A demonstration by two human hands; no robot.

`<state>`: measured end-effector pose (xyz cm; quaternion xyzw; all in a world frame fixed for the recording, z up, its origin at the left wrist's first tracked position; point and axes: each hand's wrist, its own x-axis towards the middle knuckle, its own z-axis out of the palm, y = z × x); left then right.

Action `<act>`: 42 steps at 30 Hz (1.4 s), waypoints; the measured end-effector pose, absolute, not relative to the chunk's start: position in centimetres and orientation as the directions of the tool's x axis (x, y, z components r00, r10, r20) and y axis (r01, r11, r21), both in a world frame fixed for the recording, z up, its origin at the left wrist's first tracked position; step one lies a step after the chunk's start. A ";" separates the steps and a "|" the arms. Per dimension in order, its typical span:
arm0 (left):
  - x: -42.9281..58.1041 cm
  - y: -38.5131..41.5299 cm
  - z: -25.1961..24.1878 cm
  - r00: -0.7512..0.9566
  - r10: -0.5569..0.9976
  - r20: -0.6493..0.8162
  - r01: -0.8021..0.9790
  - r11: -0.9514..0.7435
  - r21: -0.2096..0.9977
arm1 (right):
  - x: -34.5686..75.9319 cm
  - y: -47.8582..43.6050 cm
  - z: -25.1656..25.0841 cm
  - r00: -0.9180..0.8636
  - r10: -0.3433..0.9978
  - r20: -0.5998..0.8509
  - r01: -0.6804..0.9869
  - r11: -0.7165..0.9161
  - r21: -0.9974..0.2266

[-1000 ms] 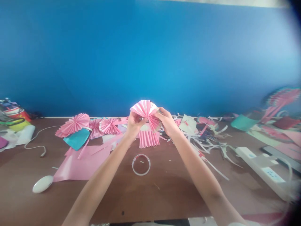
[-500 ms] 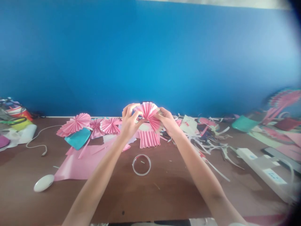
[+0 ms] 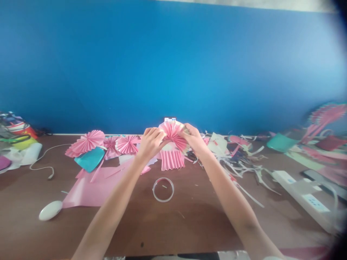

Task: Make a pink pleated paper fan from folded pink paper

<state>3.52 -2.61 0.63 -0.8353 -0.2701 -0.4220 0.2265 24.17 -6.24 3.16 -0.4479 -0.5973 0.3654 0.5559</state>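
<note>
Between my hands, above the back of the table, a pleated pink paper fan [image 3: 173, 132] is spread out. My left hand [image 3: 152, 141] pinches its left edge, fingers closed. On the other side, my right hand [image 3: 193, 139] is closed on the fan's right edge, thumb in front of the folds. Just below lies another pleated pink paper strip [image 3: 172, 160], touched by neither hand. A clear ring-shaped coil [image 3: 163, 190] rests on the table nearer to me.
More pink fans [image 3: 127, 144] and a teal paper piece [image 3: 90, 160] lie left, behind a pink sheet [image 3: 89, 189]. A white mouse [image 3: 50, 210] sits far left. Paper scraps [image 3: 244, 164] and a white power strip [image 3: 300, 196] are on the right. A blue panel [image 3: 173, 65] stands behind.
My left hand's fingers have come down and closed on the fan's left edge. A small bright screen now shows above the fan. My right hand stays nearly where it was.
</note>
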 end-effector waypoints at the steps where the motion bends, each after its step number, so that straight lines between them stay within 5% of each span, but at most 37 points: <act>1: 3.6 -2.6 0.5 0.489 0.269 0.830 0.652 -0.745 -0.143 | 24.1 -6.3 3.2 0.024 0.941 0.338 0.126 0.333 -0.935; 11: 4.9 -3.3 -0.1 0.473 0.336 0.814 0.736 -0.659 -0.156 | 23.7 -6.4 3.1 0.097 0.905 0.414 0.238 0.383 -0.893; 23: 6.3 -4.0 -1.5 0.326 0.413 0.851 0.803 -0.595 -0.019 | 24.0 -6.0 2.7 0.124 0.864 0.487 0.337 0.425 -0.840; 42: 6.5 -4.1 -1.6 0.339 0.382 0.859 0.818 -0.572 -0.068 | 23.9 -6.0 2.5 0.099 0.862 0.498 0.404 0.422 -0.812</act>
